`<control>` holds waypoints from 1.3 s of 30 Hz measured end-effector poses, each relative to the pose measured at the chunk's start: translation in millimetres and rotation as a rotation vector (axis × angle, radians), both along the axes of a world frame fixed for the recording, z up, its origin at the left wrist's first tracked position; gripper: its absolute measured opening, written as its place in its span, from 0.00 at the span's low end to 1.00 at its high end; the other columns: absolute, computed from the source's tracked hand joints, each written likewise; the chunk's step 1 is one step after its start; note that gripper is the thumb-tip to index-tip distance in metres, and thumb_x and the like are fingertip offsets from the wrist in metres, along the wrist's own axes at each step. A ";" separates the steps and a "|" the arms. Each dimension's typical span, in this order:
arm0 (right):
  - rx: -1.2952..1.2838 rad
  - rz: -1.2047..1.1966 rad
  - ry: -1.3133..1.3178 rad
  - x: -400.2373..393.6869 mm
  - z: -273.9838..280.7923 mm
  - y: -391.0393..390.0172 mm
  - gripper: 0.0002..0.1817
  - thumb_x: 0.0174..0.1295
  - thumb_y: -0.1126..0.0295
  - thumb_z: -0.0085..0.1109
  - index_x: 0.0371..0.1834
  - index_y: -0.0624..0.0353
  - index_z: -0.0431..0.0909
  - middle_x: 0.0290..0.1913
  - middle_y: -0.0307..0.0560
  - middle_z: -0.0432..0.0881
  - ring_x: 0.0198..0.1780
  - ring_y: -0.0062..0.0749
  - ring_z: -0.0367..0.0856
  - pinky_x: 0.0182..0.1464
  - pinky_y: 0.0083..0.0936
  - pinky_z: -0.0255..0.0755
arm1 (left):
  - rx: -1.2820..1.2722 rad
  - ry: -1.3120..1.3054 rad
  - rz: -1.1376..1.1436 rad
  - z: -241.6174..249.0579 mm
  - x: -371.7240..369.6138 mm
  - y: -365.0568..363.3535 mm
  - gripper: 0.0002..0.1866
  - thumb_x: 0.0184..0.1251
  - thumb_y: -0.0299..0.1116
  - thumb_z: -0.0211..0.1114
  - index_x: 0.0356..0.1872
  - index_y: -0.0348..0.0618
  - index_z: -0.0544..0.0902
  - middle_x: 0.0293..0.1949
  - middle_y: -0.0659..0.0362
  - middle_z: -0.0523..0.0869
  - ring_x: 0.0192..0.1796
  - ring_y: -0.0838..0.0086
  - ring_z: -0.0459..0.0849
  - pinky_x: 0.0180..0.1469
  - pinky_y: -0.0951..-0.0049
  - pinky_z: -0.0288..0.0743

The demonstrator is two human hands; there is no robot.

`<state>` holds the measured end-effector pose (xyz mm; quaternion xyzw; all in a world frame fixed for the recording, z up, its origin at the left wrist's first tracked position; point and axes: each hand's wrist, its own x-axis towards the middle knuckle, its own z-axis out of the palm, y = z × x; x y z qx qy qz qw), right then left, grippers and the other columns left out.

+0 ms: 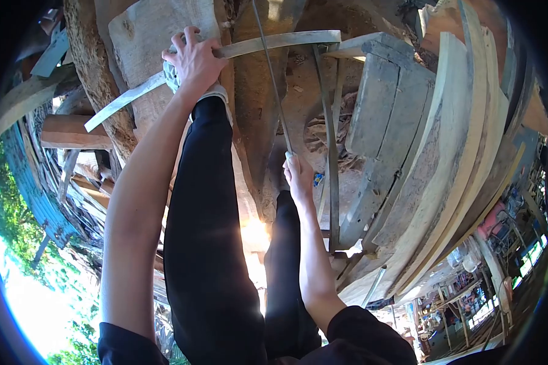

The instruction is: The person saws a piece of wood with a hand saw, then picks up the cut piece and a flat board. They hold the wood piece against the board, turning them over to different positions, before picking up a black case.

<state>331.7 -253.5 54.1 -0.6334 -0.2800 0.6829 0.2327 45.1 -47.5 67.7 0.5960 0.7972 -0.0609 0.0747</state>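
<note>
My left hand (195,61) bends over a thin curved wooden strip (280,41), fingers apart and curled, holding it down beside my shoe (172,76). The strip's other end (128,99) sticks out to the left. In my right hand (298,173), the fingers are wrapped round the handle of a long thin blade, seen nearly edge-on, which looks like a handsaw (273,76). Its blade runs up and away from me and crosses the strip to the right of my left hand. Teeth cannot be made out.
A pale slab (141,36) lies under the strip, beside a rough log (91,67). To the right stand a weathered grey wooden block (374,103) and several long curved planks (450,152). Another narrow strip (332,140) lies near my right hand. Blue corrugated sheeting (33,182) is at left.
</note>
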 end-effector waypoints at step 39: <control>-0.037 -0.098 0.091 4.9 -3.9 -25.9 0.20 0.75 0.57 0.56 0.25 0.55 0.71 0.23 0.28 0.66 0.24 0.10 0.60 0.25 0.16 0.53 | 0.044 -0.036 -0.004 -2.1 -3.4 3.2 0.15 0.46 0.45 0.77 0.39 0.63 0.92 0.65 0.57 0.71 0.71 0.50 0.61 0.66 0.25 0.51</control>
